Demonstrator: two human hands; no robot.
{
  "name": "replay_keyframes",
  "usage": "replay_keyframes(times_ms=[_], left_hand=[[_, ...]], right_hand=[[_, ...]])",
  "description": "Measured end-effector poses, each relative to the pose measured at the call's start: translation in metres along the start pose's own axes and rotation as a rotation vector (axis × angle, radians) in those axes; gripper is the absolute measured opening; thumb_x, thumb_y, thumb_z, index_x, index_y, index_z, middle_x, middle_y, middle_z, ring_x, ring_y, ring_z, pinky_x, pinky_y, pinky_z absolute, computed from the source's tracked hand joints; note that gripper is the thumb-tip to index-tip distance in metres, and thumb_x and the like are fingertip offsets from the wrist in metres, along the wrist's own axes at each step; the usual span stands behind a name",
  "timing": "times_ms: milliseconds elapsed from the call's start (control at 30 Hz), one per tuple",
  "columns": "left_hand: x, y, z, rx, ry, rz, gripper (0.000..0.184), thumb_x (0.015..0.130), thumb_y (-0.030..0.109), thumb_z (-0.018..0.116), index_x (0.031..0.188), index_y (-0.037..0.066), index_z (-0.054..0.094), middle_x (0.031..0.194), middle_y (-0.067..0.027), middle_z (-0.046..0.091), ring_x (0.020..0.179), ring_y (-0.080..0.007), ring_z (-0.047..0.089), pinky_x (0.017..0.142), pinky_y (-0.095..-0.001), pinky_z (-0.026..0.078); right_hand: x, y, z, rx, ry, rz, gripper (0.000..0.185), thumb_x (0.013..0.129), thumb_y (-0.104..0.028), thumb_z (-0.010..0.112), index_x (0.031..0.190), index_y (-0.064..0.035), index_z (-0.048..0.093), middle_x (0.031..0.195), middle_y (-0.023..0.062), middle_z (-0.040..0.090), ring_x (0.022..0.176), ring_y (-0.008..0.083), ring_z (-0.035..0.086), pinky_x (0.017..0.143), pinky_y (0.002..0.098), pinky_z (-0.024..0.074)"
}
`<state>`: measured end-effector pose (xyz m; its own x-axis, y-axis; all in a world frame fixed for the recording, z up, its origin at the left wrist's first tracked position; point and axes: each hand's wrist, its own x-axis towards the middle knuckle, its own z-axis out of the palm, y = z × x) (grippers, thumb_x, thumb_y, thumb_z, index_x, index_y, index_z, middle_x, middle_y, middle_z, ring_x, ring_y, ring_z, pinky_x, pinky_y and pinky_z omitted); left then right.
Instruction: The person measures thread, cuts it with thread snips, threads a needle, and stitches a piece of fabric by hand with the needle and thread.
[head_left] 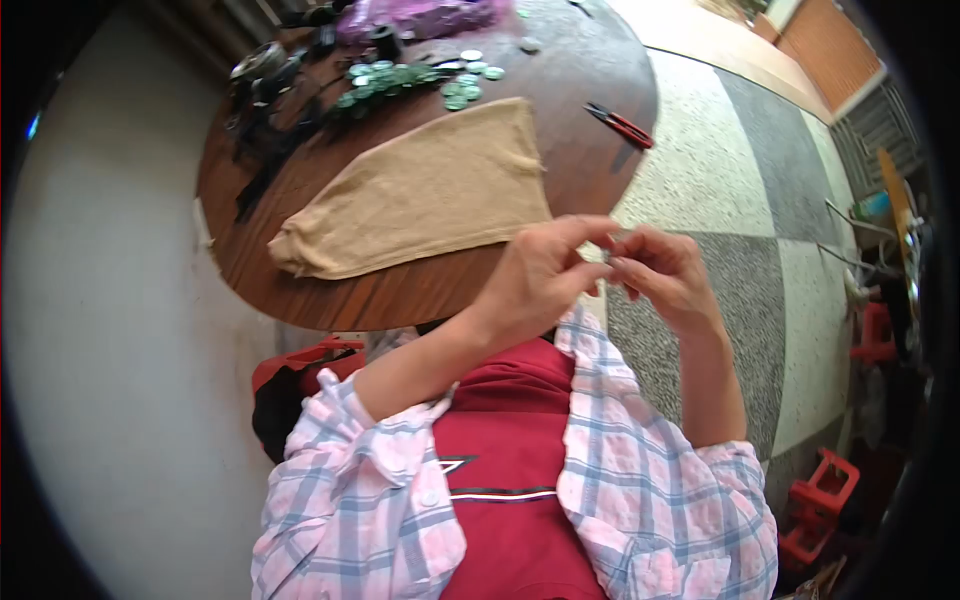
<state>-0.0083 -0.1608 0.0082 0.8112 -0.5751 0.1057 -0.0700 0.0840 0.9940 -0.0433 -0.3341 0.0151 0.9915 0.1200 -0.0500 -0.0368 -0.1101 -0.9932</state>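
Observation:
My left hand (pixel 548 262) and my right hand (pixel 664 272) meet fingertip to fingertip just off the table's near right edge. Both are pinched closed. Whatever sits between the fingertips is too small to make out. Beside my left hand lies a tan piece of cloth (pixel 420 195), spread flat on the brown wooden table (pixel 590 165), its left end bunched up. Small snips with red handles (pixel 622 127) rest near the table's right edge. Beyond the cloth is a scatter of shiny green discs (pixel 462 88), some heaped together on the left.
A purple plastic bag (pixel 425 18) and a black spool (pixel 385 42) stand at the back of the table. Dark strips (pixel 265 180) and a roll of tape (pixel 260 62) lie at the left. Red stools (pixel 820 500) stand on the tiled floor (pixel 690 190) at right.

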Motion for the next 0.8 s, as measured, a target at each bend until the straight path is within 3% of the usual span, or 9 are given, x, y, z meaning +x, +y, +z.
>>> replay_keyframes(times_ms=[100, 167, 367, 500, 600, 700, 800], left_hand=[[-0.003, -0.008, -0.007, -0.011, 0.03, 0.005, 0.015, 0.078, 0.001, 0.057, 0.092, -0.004, 0.059, 0.073, -0.0065, 0.061, 0.063, -0.0078, 0.058, 0.055, -0.0205, 0.046], [-0.006, -0.002, -0.014, 0.139, 0.05, 0.006, 0.01, 0.077, 0.003, 0.057, 0.083, -0.004, 0.059, 0.069, -0.0082, 0.061, 0.058, -0.0093, 0.059, 0.052, -0.0222, 0.046], [-0.013, -0.008, -0.014, 0.249, 0.112, 0.083, 0.009, 0.075, 0.002, 0.055, 0.078, -0.005, 0.06, 0.063, -0.0118, 0.06, 0.055, -0.0129, 0.059, 0.049, -0.0251, 0.046], [-0.013, -0.016, -0.014, 0.503, 0.202, 0.319, 0.009, 0.07, 0.003, 0.054, 0.072, -0.004, 0.06, 0.065, -0.0164, 0.06, 0.054, -0.0255, 0.06, 0.053, -0.0315, 0.047], [-0.018, -0.008, -0.016, 0.48, 0.101, 0.203, 0.009, 0.066, 0.003, 0.052, 0.068, -0.002, 0.06, 0.063, -0.0177, 0.059, 0.056, -0.0302, 0.058, 0.054, -0.0341, 0.047], [-0.018, -0.002, -0.017, 0.453, 0.015, 0.15, 0.009, 0.065, 0.002, 0.052, 0.066, -0.001, 0.06, 0.058, -0.016, 0.058, 0.052, -0.0263, 0.057, 0.052, -0.0323, 0.045], [-0.019, 0.002, -0.02, 0.189, -0.178, 0.085, 0.007, 0.064, 0.002, 0.052, 0.065, 0.0, 0.059, 0.057, -0.0126, 0.057, 0.051, -0.0217, 0.056, 0.05, -0.03, 0.044]], right_hand=[[0.001, 0.007, 0.006, -0.015, -0.006, 0.028, 0.01, 0.077, -0.008, 0.06, 0.078, 0.0015, 0.058, 0.062, 0.002, 0.057, 0.053, 0.0043, 0.049, 0.047, 0.0173, 0.0381], [0.0, 0.004, 0.013, -0.025, -0.007, 0.067, 0.009, 0.077, -0.007, 0.06, 0.077, 0.0016, 0.057, 0.061, 0.0022, 0.057, 0.052, 0.0041, 0.049, 0.046, 0.0171, 0.0377], [-0.004, 0.011, 0.017, -0.08, 0.003, 0.014, 0.005, 0.078, -0.002, 0.057, 0.074, 0.0001, 0.056, 0.063, -0.0001, 0.055, 0.052, 0.0026, 0.047, 0.046, 0.0162, 0.0352], [-0.005, 0.013, 0.019, -0.339, 0.054, -0.066, 0.005, 0.076, 0.001, 0.057, 0.074, 0.001, 0.053, 0.06, 0.0001, 0.051, 0.052, 0.0027, 0.045, 0.047, 0.0181, 0.0342], [-0.007, 0.015, 0.019, -0.533, 0.083, -0.117, 0.005, 0.075, 0.003, 0.057, 0.075, 0.002, 0.052, 0.059, 0.003, 0.05, 0.052, 0.0061, 0.046, 0.047, 0.0206, 0.0349], [-0.004, 0.017, 0.022, -0.675, 0.134, -0.212, 0.005, 0.074, 0.004, 0.056, 0.075, 0.0025, 0.051, 0.06, 0.0063, 0.049, 0.052, 0.0109, 0.047, 0.048, 0.0235, 0.0359], [-0.002, 0.031, 0.01, -0.788, 0.212, -0.186, 0.004, 0.075, 0.002, 0.055, 0.076, 0.0031, 0.052, 0.063, 0.0085, 0.051, 0.052, 0.0141, 0.048, 0.049, 0.0257, 0.0374]])
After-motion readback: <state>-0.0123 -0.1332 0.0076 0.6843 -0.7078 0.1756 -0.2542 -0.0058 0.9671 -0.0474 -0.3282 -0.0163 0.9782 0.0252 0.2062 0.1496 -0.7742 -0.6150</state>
